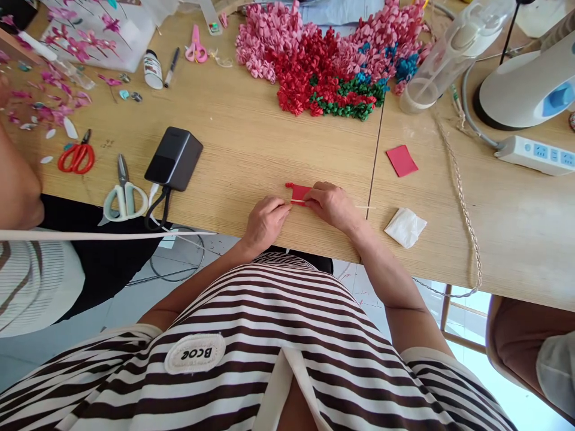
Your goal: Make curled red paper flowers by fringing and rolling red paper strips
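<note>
- Red paper strip [300,193] lies close above the worktop's near edge, wrapped or folded at one side onto a thin pale stick [365,207], with a small red knob [288,185] at its far-left corner.
- Left hand [265,224]: the grip is pressed together, thumb and fingertips pinching the thin pale stick right at the lower edge of the paper.
- Right hand [331,206]: the grip is also closed, its fingers pressing on the paper from the right, with the stick running out beneath them. The two hands nearly touch.
- Worktop [242,143]: pale wood grain, made of two joined sections.
- Just left of the hands lie a black power bank [174,158] with its cable, scissors with pale green handles [126,200], and scissors with red handles [76,157].
- To the right are a loose red paper square [402,160], a crumpled white tissue [405,227] and a length of braided twine [462,203].
- Far side: a large heap of curled pink, red, green and blue paper [330,66], pink scissors [196,52], a small white bottle [153,69] and a pen [171,67].
- Far right: a clear plastic jug [453,54], a white appliance [525,84] and a power strip [536,154].
- Far left: pink paper petals [58,99] lie scattered beside a seated co-worker's bare arm [18,179].
</note>
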Action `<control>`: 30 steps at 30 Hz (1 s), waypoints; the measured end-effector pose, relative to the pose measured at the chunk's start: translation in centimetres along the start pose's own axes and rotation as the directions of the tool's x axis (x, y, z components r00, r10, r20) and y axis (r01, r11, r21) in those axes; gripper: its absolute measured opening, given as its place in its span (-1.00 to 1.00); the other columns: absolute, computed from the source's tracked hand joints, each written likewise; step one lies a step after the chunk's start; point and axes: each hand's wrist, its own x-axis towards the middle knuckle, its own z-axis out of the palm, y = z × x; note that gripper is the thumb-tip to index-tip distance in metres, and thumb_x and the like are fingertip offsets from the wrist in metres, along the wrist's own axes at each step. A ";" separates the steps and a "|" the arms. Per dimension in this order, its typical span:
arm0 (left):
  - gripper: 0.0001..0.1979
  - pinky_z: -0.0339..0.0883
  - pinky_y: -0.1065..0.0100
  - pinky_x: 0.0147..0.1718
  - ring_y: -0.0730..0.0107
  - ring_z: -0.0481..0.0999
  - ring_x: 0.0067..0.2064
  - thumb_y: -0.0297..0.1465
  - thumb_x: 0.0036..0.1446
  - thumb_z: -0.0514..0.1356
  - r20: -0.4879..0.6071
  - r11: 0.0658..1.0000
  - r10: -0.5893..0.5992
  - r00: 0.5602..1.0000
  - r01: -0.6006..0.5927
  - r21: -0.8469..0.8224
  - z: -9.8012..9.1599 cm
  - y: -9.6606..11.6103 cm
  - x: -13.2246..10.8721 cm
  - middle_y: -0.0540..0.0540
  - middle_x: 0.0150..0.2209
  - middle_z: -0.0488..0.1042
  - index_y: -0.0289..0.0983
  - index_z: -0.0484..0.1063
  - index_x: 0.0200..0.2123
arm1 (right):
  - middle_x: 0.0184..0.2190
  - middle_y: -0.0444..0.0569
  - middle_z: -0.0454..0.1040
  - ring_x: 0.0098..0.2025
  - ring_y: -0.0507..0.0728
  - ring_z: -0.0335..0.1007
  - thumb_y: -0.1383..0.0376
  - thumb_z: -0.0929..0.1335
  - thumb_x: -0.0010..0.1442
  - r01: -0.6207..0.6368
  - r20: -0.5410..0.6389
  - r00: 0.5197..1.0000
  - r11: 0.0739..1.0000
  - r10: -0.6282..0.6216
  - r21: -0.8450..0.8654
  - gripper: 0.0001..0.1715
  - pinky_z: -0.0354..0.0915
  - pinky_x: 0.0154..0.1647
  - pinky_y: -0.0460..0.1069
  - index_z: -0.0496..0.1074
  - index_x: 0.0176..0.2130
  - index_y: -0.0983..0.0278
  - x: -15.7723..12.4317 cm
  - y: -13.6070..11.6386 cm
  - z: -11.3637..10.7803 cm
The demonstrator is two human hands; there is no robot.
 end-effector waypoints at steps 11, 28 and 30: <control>-0.68 0.38 0.25 -0.13 0.23 0.50 -0.15 -0.38 0.43 0.05 0.014 0.998 0.004 1.000 -0.005 0.060 -0.1 0.4 0.1 -0.16 -0.22 0.58 -0.28 0.61 -0.04 | -0.13 0.09 0.58 -0.12 0.17 0.47 0.29 0.28 0.45 -0.022 0.052 0.998 0.999 0.024 -0.040 -0.70 0.25 -0.14 -0.01 0.62 -0.10 0.29 0.1 -0.2 -0.2; -0.72 0.36 0.25 -0.13 0.23 0.46 -0.16 -0.43 0.40 0.06 0.064 0.995 -0.078 0.995 0.074 0.065 0.1 0.6 1.7 -0.14 -0.26 0.53 -0.27 0.60 -0.18 | -0.11 0.08 0.57 -0.10 0.17 0.44 0.33 0.28 0.43 -0.047 0.071 0.996 0.998 0.050 -0.046 -0.71 0.20 -0.19 0.00 0.61 -0.12 0.27 -0.1 -0.7 -0.6; -0.74 0.37 0.26 -0.14 0.24 0.47 -0.16 -0.44 0.39 0.08 0.055 0.995 -0.073 0.996 0.068 0.077 0.2 0.6 1.9 -0.13 -0.27 0.54 -0.27 0.59 -0.21 | -0.11 0.08 0.57 -0.09 0.17 0.45 0.32 0.27 0.44 -0.048 0.074 0.996 0.998 0.051 -0.051 -0.70 0.19 -0.19 0.00 0.60 -0.11 0.27 -0.1 -0.8 -0.6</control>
